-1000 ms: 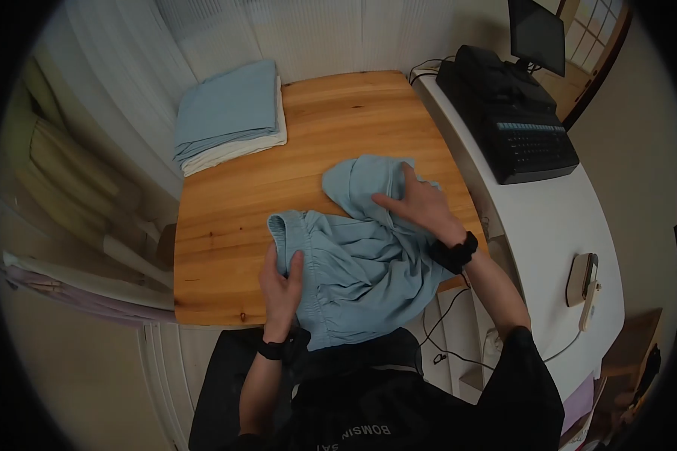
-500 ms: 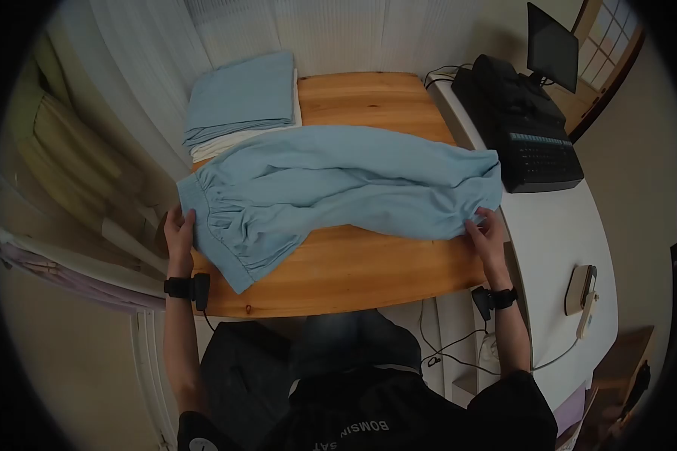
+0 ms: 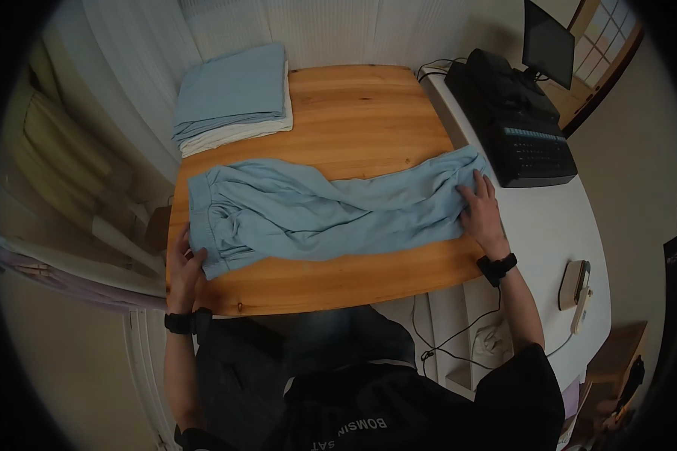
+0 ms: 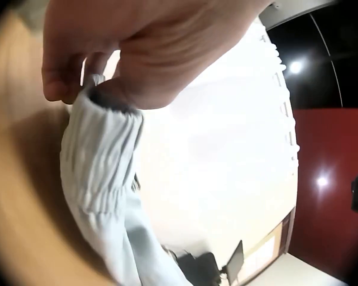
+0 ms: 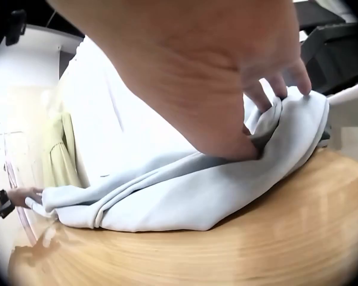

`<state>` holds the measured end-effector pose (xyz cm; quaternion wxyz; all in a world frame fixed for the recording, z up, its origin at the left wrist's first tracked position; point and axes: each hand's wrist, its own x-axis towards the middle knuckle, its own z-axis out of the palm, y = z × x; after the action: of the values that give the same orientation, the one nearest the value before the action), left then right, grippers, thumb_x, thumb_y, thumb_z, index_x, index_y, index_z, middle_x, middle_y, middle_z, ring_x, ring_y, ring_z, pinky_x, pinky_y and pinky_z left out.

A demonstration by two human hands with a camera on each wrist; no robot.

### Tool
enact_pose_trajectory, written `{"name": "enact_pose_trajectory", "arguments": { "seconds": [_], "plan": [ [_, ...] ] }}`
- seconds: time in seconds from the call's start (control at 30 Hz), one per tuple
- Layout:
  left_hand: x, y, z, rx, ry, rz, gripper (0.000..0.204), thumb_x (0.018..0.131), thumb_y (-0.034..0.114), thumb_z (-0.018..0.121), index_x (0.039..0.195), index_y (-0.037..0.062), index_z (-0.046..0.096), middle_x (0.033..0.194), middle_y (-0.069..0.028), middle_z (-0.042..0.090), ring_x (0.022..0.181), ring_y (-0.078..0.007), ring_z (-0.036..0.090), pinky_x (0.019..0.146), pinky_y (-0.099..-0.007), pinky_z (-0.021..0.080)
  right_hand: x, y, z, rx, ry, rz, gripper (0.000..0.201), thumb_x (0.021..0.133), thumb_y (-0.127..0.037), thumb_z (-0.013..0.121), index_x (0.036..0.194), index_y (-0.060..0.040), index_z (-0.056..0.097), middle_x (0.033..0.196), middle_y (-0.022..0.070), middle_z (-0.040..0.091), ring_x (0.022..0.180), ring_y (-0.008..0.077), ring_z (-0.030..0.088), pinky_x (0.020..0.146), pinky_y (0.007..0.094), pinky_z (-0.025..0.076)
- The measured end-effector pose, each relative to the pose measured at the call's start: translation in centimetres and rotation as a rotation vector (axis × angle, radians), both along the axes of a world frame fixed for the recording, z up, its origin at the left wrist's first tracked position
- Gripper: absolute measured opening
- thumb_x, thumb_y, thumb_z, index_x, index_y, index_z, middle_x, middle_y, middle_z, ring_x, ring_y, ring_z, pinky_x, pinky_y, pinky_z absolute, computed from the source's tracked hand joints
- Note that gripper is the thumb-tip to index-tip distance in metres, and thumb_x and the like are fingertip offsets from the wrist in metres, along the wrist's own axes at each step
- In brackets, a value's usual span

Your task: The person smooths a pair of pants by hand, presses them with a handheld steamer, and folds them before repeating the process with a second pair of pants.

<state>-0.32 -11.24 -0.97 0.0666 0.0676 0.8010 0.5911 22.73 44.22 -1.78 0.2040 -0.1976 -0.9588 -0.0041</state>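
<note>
Light blue trousers (image 3: 308, 214) lie stretched across the wooden table (image 3: 353, 284), waistband on the left and leg ends on the right. My left hand (image 3: 184, 272) pinches the gathered waistband (image 4: 104, 149) at its near corner; the left wrist view shows thumb and fingers round its edge. At the other end my right hand (image 3: 484, 218) is on the leg ends. In the right wrist view the thumb of my right hand (image 5: 209, 77) presses into a fold of the cloth (image 5: 185, 196), with the fingertips bent down onto it.
A folded stack of blue and white cloth (image 3: 233, 86) lies at the table's back left. To the right, a white counter (image 3: 557, 225) bears a black keyboard device (image 3: 530, 143), a monitor (image 3: 547, 45) and a small beige-and-black object (image 3: 574, 286). Cables hang beneath.
The trousers went from bunched up to stretched out, then moved nearer and away from the folded stack. Both hands went apart to the two ends; the right hand has since moved slightly farther back.
</note>
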Motion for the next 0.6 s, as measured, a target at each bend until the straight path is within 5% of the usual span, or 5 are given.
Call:
{"name": "enact_pose_trajectory", "arguments": {
  "seconds": [0.17, 0.3, 0.4, 0.47, 0.6],
  "plan": [
    [-3.8, -8.3, 2.8, 0.069, 0.110, 0.040, 0.066, 0.076, 0.001, 0.058, 0.142, -0.0019, 0.051, 0.118, -0.0131, 0.068, 0.108, -0.0212, 0.064, 0.095, -0.0337, 0.048, 1.6, -1.6, 4.1, -0.020, -0.056, 0.289, 0.021, 0.079, -0.002, 0.066, 0.099, -0.0080, 0.064, 0.123, 0.0151, 0.061, 0.131, 0.0366, 0.047, 0.110, 0.0492, 0.039],
    [-4.5, -11.7, -1.0, -0.228, -0.011, 0.005, 0.063, 0.076, 0.002, 0.059, 0.138, -0.0022, 0.055, 0.115, -0.0122, 0.069, 0.103, -0.0217, 0.066, 0.092, -0.0346, 0.050, 5.0, -4.4, 5.6, -0.087, -0.033, 0.186, 0.022, 0.079, -0.007, 0.070, 0.101, -0.0076, 0.064, 0.109, 0.0150, 0.066, 0.117, 0.0363, 0.057, 0.104, 0.0475, 0.044],
    [-6.2, -12.8, -3.1, -0.500, 0.130, -0.002, 0.057, 0.078, 0.004, 0.063, 0.134, -0.0001, 0.059, 0.112, -0.0118, 0.070, 0.100, -0.0221, 0.066, 0.089, -0.0341, 0.050, 6.8, -5.5, 5.1, -0.355, -0.536, 0.197, 0.034, 0.079, -0.014, 0.077, 0.111, -0.0073, 0.066, 0.100, 0.0155, 0.068, 0.096, 0.0321, 0.067, 0.088, 0.0412, 0.054],
    [-8.4, -12.8, -3.9, -0.707, 0.596, 0.015, 0.047, 0.081, 0.009, 0.069, 0.127, 0.0046, 0.062, 0.116, -0.0149, 0.066, 0.109, -0.0312, 0.064, 0.091, -0.0381, 0.051, 6.5, -5.6, 7.0, -0.463, -0.503, 0.218, 0.039, 0.078, -0.016, 0.078, 0.114, -0.0079, 0.066, 0.102, 0.0147, 0.068, 0.096, 0.0312, 0.067, 0.088, 0.0406, 0.054],
    [-9.2, -3.9, 1.2, -0.838, 0.648, -0.150, 0.042, 0.084, 0.013, 0.070, 0.125, 0.0063, 0.063, 0.122, -0.0155, 0.062, 0.115, -0.0367, 0.057, 0.096, -0.0424, 0.048, 2.6, -3.6, 11.5, -0.825, -0.401, 0.191, 0.051, 0.077, -0.015, 0.082, 0.123, -0.0055, 0.064, 0.117, 0.0134, 0.066, 0.111, 0.0287, 0.064, 0.097, 0.0377, 0.052]
  ]
}}
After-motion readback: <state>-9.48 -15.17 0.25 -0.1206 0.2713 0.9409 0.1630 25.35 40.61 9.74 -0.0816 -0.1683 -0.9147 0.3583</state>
